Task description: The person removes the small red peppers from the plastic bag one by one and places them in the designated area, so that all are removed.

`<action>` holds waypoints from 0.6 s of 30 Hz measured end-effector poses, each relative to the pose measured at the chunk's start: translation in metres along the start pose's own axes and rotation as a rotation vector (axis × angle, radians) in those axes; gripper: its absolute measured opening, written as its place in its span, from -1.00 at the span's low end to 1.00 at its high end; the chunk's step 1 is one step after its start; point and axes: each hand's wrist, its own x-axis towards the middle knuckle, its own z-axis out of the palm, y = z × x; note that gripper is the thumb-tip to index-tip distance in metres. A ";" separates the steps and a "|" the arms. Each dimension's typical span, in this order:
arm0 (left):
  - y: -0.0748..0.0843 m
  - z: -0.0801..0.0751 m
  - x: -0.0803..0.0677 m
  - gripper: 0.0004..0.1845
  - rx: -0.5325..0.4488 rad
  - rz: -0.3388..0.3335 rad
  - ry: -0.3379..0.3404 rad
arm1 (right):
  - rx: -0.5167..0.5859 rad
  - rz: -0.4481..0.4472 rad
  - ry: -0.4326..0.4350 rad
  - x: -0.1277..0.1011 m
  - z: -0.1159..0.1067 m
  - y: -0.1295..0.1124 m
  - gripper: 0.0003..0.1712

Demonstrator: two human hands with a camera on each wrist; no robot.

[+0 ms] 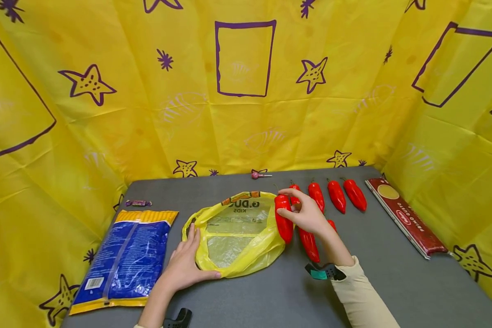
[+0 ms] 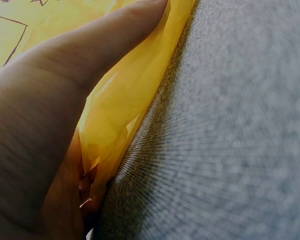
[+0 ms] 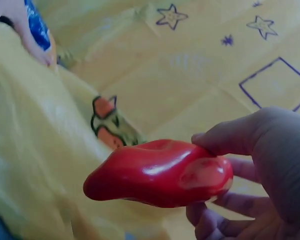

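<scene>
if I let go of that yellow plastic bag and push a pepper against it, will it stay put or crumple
Probably crumple: the yellow bag looks thin, wrinkled film, lying mostly flat. It likely slides on the grey table too, since the left hand is pressing its rim down. The glossy red pepper in the right hand looks firmer.

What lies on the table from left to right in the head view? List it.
Blue bag → left hand → yellow bag → held red pepper → right hand → pasta box.

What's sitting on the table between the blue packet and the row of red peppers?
The yellow plastic bag, lying open between the blue packet and the red peppers. The left hand rests on its edge. The head view shows it.
</scene>
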 end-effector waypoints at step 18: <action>0.001 -0.001 0.000 0.64 0.000 0.000 0.002 | -0.078 0.049 0.062 -0.044 -0.083 0.064 -0.41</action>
